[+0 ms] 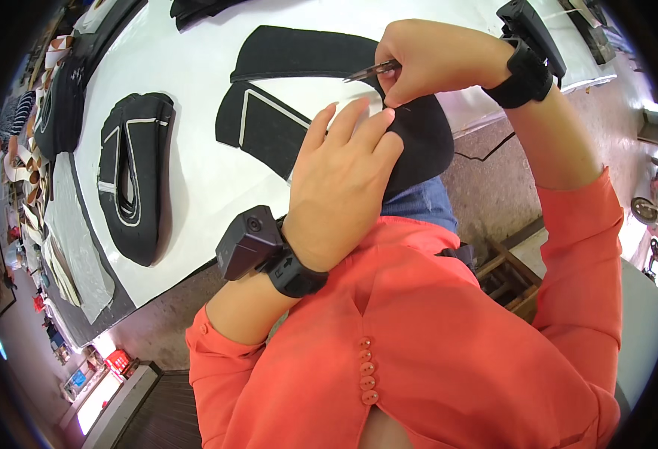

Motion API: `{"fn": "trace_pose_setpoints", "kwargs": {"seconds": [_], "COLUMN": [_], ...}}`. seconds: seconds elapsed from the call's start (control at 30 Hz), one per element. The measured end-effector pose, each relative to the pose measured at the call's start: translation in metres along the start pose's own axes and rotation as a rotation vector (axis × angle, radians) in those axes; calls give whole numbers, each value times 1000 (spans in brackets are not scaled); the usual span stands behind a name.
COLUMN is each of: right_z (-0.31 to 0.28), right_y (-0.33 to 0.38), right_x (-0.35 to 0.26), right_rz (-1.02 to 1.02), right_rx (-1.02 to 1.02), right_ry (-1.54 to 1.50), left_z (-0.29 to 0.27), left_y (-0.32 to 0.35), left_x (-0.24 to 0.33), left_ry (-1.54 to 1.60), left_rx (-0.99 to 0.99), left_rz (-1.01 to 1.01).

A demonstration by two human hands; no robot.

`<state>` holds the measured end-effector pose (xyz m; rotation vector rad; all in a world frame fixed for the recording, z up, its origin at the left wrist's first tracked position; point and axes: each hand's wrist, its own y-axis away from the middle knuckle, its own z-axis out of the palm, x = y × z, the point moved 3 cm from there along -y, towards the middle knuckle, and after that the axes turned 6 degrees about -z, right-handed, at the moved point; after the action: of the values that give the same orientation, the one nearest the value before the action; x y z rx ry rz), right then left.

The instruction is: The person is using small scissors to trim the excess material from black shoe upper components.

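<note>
Spanning most of the view, the white work table [194,172] carries several flat black fabric pieces: one folded stack with white edge lines [133,176] lies at the left, and a larger piece with a white-outlined panel [269,123] sits near the centre, touching the black fabric piece [426,138] now in hand, which hangs over the table's near edge. Both forearms, in orange sleeves [448,329], rise from the lower edge, each with a black wrist-mounted device. Left hand [340,183] is turned back-of-hand to the camera, fingers extended upward and together, fingertips pressing the black fabric piece at its upper edge; grip closed on the cloth. Right hand [437,60] comes from the upper right, wrist bent, fingers curled tight around small metal snips [374,71], whose blades point left just above the cloth. No containers discernible on the table.
</note>
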<state>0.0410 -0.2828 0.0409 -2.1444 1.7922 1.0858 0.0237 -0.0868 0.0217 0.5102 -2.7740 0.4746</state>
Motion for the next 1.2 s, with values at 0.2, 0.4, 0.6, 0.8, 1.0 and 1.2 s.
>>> {"fn": "trace_pose_setpoints", "kwargs": {"seconds": [0.2,0.4,0.6,0.8,1.0,1.2], "right_z": [6,51,51,46,44,38], "right_y": [8,20,21,26,23,21], "right_x": [4,-20,-26,-20,-22,-9], "right_rz": [-81,32,29,86,114,-92], "right_rx": [85,229,243,168,166,239], "right_ry": [-46,-105,-160,-254,-222,-140], "left_z": [-4,-22,-12,-8,-8,-12], "left_y": [49,60,46,42,37,27], "left_x": [2,-37,-22,-16,-19,-13], "left_ry": [98,-13,143,171,117,68], "left_rx": [-38,46,43,37,32,-3], "left_rz": [-48,-104,2,10,67,63]}}
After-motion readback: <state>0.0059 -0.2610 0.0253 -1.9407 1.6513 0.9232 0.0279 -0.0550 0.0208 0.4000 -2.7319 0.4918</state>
